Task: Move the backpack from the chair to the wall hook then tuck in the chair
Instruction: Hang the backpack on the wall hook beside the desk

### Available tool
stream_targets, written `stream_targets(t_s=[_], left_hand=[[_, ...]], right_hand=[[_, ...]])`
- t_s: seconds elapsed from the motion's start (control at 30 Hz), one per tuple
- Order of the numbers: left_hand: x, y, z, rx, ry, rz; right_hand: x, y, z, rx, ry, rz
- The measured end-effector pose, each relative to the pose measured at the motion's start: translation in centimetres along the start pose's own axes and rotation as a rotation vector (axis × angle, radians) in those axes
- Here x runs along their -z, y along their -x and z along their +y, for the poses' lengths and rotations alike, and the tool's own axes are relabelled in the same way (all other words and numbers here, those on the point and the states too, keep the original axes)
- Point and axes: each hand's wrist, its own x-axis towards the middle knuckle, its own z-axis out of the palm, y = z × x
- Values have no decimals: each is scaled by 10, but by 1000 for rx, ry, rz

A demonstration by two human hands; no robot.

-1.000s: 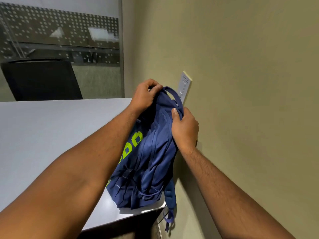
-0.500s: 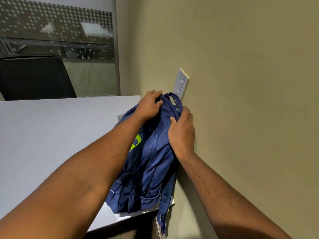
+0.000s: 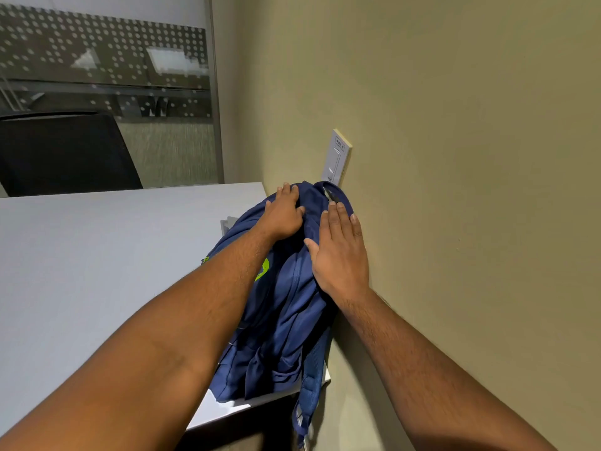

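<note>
The navy backpack [image 3: 286, 307] with lime-green lettering rests on the grey table's right corner, leaning on the beige wall. Its top carry loop [image 3: 344, 198] sits just below a white wall plate [image 3: 338, 157], and I cannot tell whether the loop hangs on anything. My left hand [image 3: 283, 213] cups the backpack's top, its fingers curled over the fabric. My right hand [image 3: 338, 252] lies flat on the backpack's wall side with its fingers straight, the fingertips touching the loop. One shoulder strap [image 3: 305, 408] dangles past the table edge.
The grey table [image 3: 97, 271] fills the left and runs up to the wall. A black chair back [image 3: 65, 151] stands at its far side before a dotted glass partition [image 3: 107, 60]. A small grey box [image 3: 227, 224] peeks out behind the backpack.
The backpack has sunk from a lifted position to lie on the table against the wall. My right hand has let go of the fabric and flattened; my left hand's grip has loosened.
</note>
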Motion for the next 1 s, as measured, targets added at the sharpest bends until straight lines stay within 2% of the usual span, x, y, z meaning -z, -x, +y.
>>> stream_targets(t_s=[0.43, 0.77, 1.0], left_hand=[[24, 50, 3, -87, 66, 170], [26, 123, -24, 0, 179, 276], [18, 225, -61, 138, 123, 290]], right_hand=[[28, 31, -10, 18, -74, 34], [44, 78, -42, 75, -192, 43], [37, 137, -71, 195, -236, 15]])
